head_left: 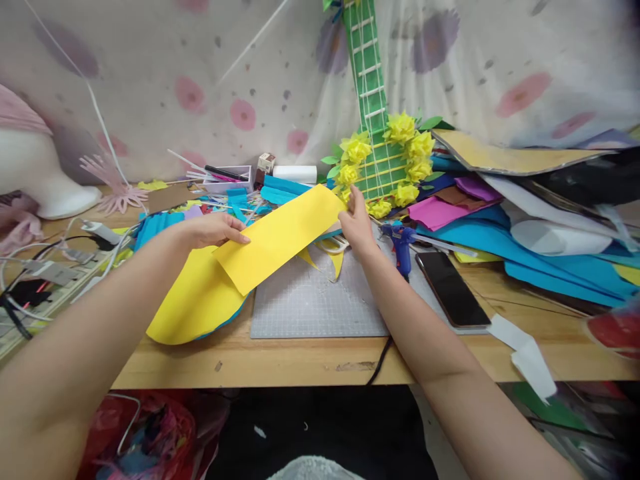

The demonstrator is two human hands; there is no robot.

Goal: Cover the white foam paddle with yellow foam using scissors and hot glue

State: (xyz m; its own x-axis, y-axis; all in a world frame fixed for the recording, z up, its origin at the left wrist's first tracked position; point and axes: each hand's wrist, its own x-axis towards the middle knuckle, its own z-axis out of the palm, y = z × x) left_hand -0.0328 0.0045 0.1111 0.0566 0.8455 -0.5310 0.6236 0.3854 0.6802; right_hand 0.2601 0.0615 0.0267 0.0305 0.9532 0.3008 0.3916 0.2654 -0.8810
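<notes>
A flower-printed curtain (150, 80) hangs behind a cluttered wooden bench (240, 363). Against it stands a green guitar-shaped craft (373, 167) ringed with yellow flowers. Both arms reach forward over a grey cutting mat (310, 313) and a rounded yellow piece (195, 303). Above these, slanting up to the right, is a yellow sheet (287, 237). The left hand (215, 231), knuckles up, pinches its near end; the right hand (357, 227), wrist bent upward, has its grip on the far end. Print on a little box (266, 162) is too small to read.
</notes>
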